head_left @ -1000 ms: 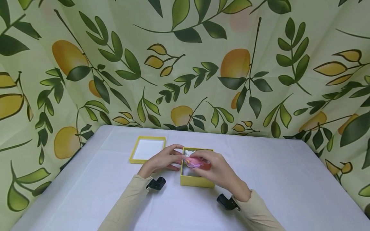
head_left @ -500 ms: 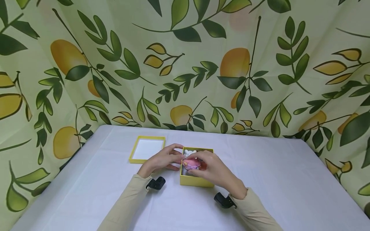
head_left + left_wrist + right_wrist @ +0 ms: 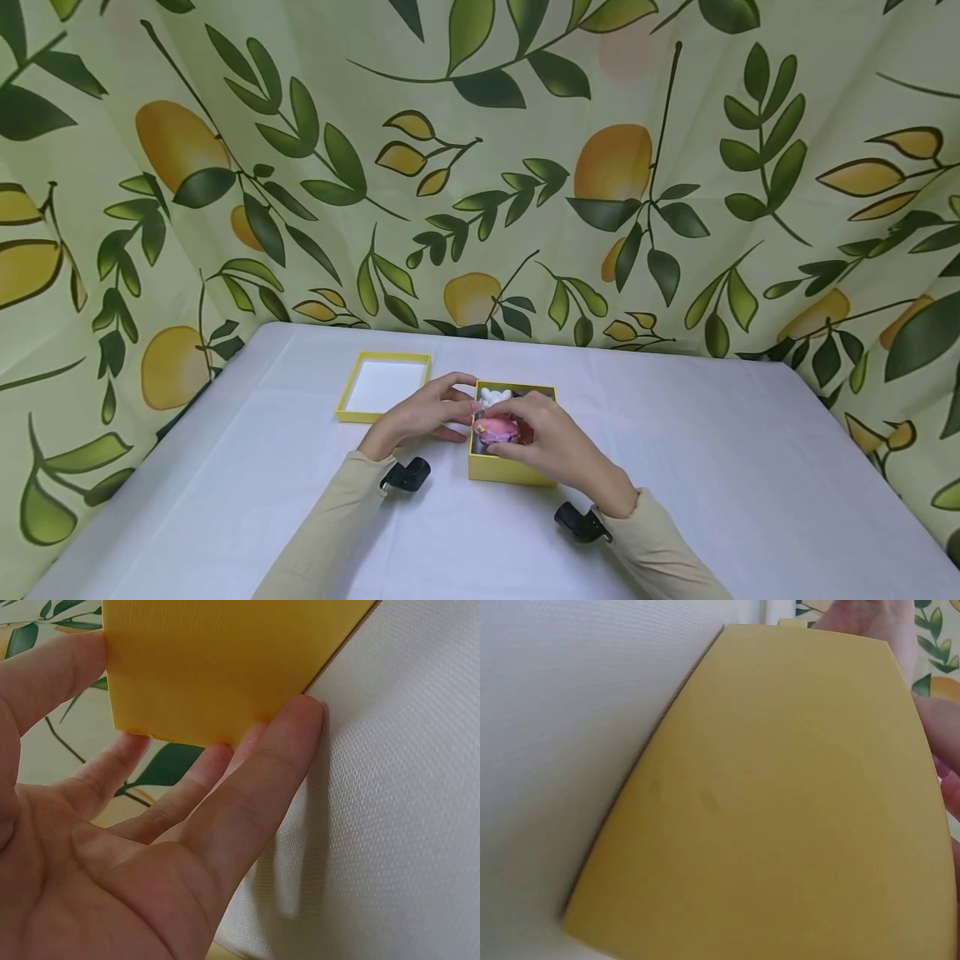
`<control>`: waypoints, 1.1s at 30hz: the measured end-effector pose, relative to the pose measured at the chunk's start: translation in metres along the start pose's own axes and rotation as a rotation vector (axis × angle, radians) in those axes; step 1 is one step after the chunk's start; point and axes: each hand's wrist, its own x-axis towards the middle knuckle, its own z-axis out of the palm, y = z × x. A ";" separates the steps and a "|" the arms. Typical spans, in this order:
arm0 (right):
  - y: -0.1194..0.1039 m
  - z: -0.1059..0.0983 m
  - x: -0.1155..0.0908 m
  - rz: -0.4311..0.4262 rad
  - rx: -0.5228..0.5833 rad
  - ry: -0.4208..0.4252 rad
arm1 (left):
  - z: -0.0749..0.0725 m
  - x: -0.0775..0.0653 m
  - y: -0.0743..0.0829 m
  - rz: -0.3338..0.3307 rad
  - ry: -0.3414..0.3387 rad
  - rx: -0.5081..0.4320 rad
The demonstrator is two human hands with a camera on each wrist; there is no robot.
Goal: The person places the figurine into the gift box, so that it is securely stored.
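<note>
A yellow open-topped box (image 3: 510,472) stands on the table. My right hand (image 3: 555,437) pinches a small pink-and-purple toy figure (image 3: 495,430) between thumb and fingers, inside the box opening. Behind it in the box shows a white toy figure (image 3: 495,397) with rounded ears. At the box's left side, my left hand (image 3: 423,412) rests with loosely extended fingers. In the left wrist view its fingertips touch the edges of the yellow wall (image 3: 217,667). The right wrist view is mostly filled by the box's outer wall (image 3: 772,802), which hides most of the right hand.
A shallow yellow lid (image 3: 355,416) with a white inside lies open side up, left of and behind the box. White cloth (image 3: 712,467) covers the table. A curtain (image 3: 480,225) with a leaf and fruit print hangs beyond the far edge.
My right hand has shifted slightly left, and the pink toy figure has turned and sits a little lower in the box opening. The left hand stays at the box's side.
</note>
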 end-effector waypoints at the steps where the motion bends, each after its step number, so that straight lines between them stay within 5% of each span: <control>1: 0.000 0.000 0.000 -0.003 -0.002 0.003 | 0.000 0.000 0.000 0.002 -0.003 0.001; 33: 0.008 0.002 0.002 0.022 0.141 -0.062 | -0.001 0.001 -0.002 0.000 -0.005 0.003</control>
